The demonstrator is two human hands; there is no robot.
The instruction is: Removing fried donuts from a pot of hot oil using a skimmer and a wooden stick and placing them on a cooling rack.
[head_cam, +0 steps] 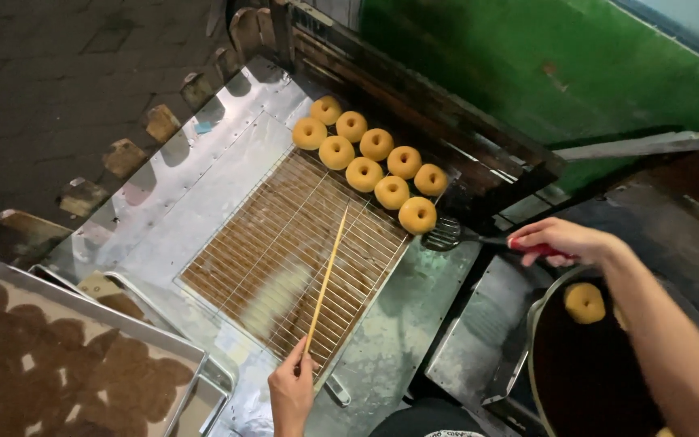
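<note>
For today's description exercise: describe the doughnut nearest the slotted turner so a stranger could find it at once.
Find the wire cooling rack on the steel counter. Nine golden ring doughnuts cluster at its far end. The one meant ends the cluster on the right hand's side, just beside the slotted turner.

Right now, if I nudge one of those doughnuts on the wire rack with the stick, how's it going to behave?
The doughnuts look puffy and small, so probably light and easy to shove. Their flat ring shape should make them slide or catch on the rack wires rather than roll. Packed touching, one nudged would likely push its neighbours. The thin stick in your left hand may flex slightly.
</note>
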